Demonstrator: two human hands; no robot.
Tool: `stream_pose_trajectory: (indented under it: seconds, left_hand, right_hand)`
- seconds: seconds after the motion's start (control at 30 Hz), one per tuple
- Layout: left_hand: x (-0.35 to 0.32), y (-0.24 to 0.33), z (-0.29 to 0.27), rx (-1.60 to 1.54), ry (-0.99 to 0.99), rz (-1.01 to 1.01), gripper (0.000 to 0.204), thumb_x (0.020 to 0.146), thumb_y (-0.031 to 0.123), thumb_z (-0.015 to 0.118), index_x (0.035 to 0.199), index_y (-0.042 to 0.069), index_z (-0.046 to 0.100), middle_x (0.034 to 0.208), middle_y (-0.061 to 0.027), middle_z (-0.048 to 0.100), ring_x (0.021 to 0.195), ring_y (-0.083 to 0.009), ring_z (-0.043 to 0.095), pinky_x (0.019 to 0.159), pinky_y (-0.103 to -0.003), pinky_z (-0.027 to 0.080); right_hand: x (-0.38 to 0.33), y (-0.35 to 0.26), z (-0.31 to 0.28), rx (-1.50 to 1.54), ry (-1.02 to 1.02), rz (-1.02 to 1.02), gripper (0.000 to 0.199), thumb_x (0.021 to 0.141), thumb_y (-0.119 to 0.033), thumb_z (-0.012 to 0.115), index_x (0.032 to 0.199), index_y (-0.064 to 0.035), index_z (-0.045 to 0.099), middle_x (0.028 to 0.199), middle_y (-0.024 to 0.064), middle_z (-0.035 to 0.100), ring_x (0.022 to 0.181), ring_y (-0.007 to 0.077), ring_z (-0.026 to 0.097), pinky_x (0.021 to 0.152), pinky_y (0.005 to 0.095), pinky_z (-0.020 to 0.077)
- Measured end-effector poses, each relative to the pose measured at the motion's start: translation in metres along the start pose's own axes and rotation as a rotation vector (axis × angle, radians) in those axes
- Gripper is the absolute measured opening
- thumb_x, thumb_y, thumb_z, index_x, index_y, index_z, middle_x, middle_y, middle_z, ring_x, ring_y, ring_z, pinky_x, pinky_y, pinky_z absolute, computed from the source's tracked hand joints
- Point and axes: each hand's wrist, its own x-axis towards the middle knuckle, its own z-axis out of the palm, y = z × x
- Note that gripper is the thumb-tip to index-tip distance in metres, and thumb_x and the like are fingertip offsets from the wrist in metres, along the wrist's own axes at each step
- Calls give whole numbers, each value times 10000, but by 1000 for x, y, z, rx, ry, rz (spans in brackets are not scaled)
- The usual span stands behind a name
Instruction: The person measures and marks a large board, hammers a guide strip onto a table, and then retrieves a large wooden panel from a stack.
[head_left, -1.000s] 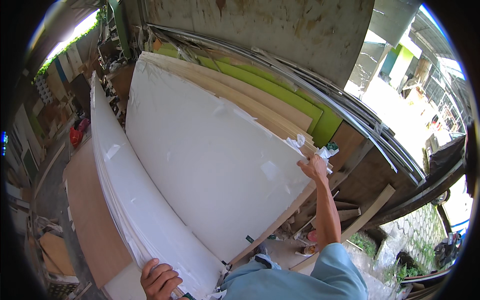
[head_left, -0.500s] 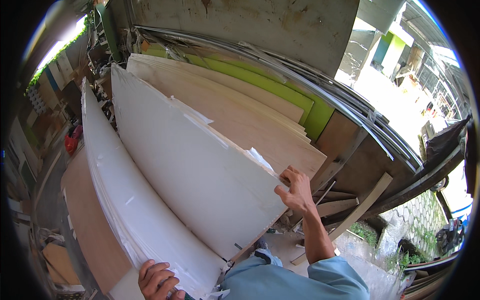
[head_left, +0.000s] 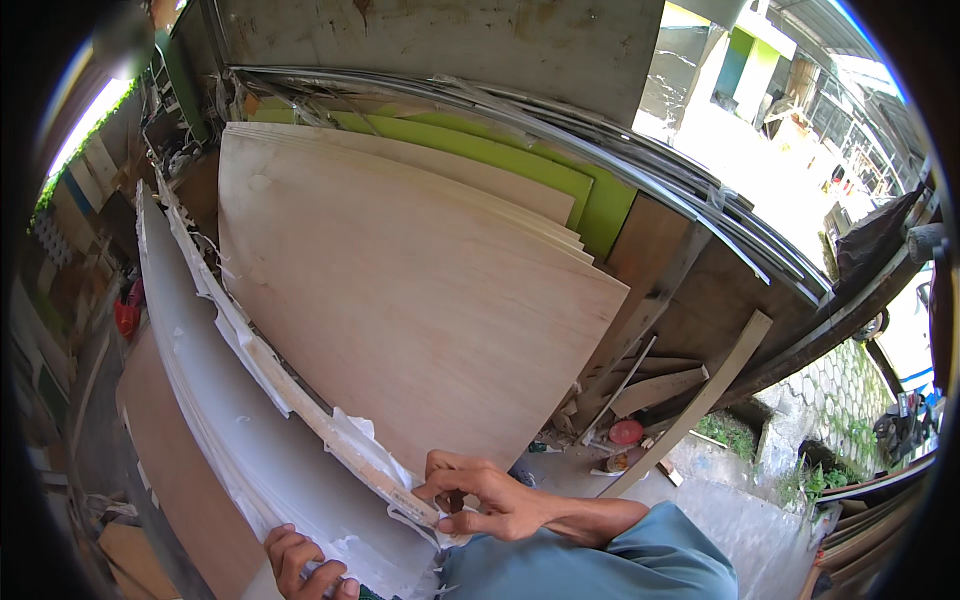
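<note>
My right hand is closed on the near corner of a large white-faced panel. This panel stands nearly on edge, its rough, pale brown rim facing up, with torn white plastic film hanging off it. At the bottom, my left hand curls its fingers over the film-covered edge of a second stack of white sheets, which leans to the left. Between the two lies a narrow white gap. Beyond the panel, a broad plywood sheet leans with several more behind it.
Lime-green boards and long metal strips run along the back. A brown board lies left of the white stack. A wooden plank leans at right, near a red round object. Scraps lie about the floor.
My right hand has pulled the white panel leftward and toward me, swinging it away from the plywood, whose face now shows. My left hand stays at the stack's edge.
</note>
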Motion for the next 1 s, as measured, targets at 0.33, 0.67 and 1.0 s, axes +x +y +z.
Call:
stream_pose_trajectory:
  seconds: [0.33, 0.67, 1.0]
  left_hand:
    - [-48, -15, 4, 97, 236, -313, 761, 944, 645, 345, 1299, 35, 628, 1418, -279, 492, 1396, -497, 321, 1118, -633, 234]
    - [28, 15, -2, 40, -294, -74, 830, 932, 693, 242, 939, -6, 689, 945, -180, 671, 960, -411, 634, 1017, -627, 354]
    - [32, 16, -1, 37, -259, -53, 764, 939, 652, 299, 929, -7, 685, 933, -186, 674, 958, -409, 638, 1031, -617, 352]
  right_hand:
    - [9, 23, 58, 336, -290, -177, 488, 847, -48, 608, 1292, 116, 491, 1048, 139, 418, 975, 251, 481, 899, 362, 422]
    - [19, 38, -12, 106, -149, -204, 328, 928, -52, 628, 1234, 61, 604, 1106, 168, 617, 1048, 291, 577, 945, 414, 452]
    - [-85, 159, -353, -639, 1632, 359, 453, 786, -202, 783, 1180, -22, 652, 1138, 161, 663, 1082, 278, 626, 937, 392, 483]
